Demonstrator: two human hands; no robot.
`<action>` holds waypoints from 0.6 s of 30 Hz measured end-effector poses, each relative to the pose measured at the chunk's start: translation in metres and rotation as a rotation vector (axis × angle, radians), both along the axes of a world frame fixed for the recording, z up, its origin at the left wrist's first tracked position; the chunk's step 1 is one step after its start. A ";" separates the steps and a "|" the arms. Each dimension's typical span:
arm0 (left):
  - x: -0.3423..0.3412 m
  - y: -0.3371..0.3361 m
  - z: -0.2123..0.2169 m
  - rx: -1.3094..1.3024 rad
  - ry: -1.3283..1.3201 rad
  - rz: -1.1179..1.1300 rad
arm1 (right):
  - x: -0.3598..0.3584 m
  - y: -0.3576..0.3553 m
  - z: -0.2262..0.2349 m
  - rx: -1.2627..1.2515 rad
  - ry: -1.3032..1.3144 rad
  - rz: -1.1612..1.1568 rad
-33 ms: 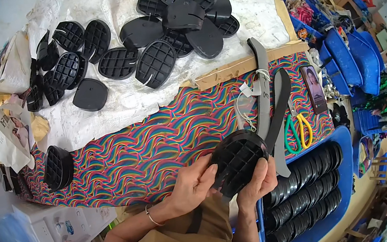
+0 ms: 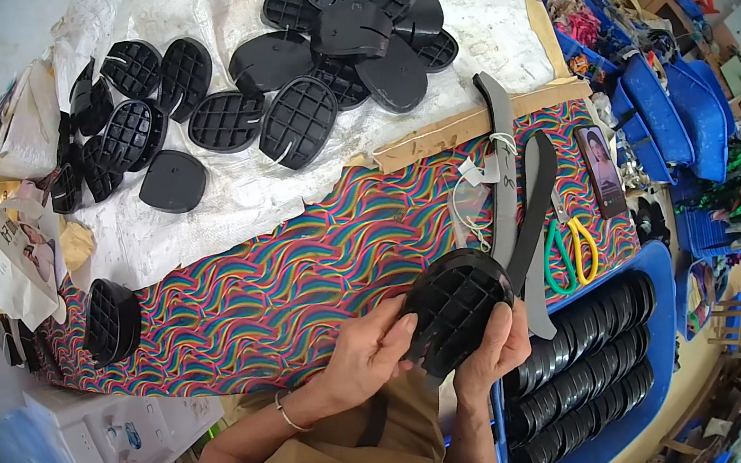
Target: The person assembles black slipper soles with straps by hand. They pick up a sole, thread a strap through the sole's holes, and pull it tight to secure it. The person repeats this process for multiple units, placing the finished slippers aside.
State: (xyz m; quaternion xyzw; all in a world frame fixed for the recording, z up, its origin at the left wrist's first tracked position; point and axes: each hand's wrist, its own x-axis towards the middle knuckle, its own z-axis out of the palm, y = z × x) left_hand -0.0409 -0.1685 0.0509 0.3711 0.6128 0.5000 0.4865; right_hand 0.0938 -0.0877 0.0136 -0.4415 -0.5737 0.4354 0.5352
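Both of my hands hold one black plastic sole piece (image 2: 454,307) with a gridded underside, just above the near edge of the table. My left hand (image 2: 366,359) grips its left rim with fingers and thumb. My right hand (image 2: 496,352) cups its lower right edge from below. A thin bracelet sits on my left wrist. To the right of my hands a blue tray (image 2: 654,270) is packed with rows of the same black pieces standing on edge.
A wavy multicoloured cloth (image 2: 282,278) covers the near table, with a short stack of black pieces (image 2: 111,320) at its left. Several more lie on a white sheet (image 2: 287,186) behind. Grey and black straps (image 2: 502,164), scissors (image 2: 573,251) and blue bins (image 2: 669,110) lie right.
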 end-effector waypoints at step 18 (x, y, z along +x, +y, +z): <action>-0.008 0.029 -0.006 0.396 0.338 0.166 | 0.016 -0.005 -0.004 -0.105 0.004 0.127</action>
